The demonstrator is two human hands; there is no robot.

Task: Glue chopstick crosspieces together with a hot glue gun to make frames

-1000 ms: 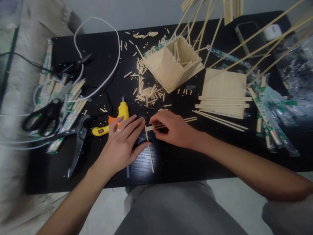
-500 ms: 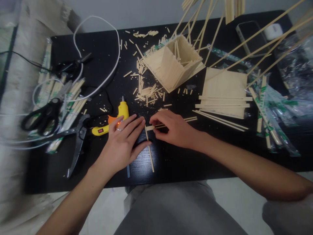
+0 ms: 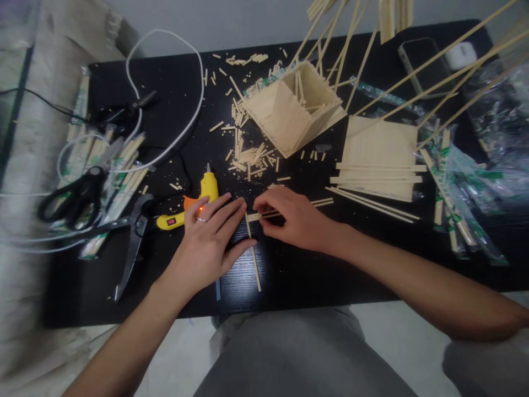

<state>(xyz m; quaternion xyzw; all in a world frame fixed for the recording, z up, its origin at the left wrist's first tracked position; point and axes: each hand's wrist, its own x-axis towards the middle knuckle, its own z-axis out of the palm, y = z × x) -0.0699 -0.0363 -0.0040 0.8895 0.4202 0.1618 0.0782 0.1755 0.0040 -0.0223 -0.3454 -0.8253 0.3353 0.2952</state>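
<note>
the slim wooden sticks (image 3: 324, 204) on the black table (image 3: 318, 275) look light, stiff, snappable, best pinched near the crosswise stick (image 3: 256, 270), where the right hand (image 3: 303, 223) grips them; the left hand (image 3: 204, 245) lies open across it.

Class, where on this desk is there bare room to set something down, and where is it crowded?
Mostly bare: the desk between the right hand and the near edge, and the right part of the white cable's loop. Crowded: the far middle, with the wooden box and stick bits; the left, with scissors and wrapped sticks.
</note>
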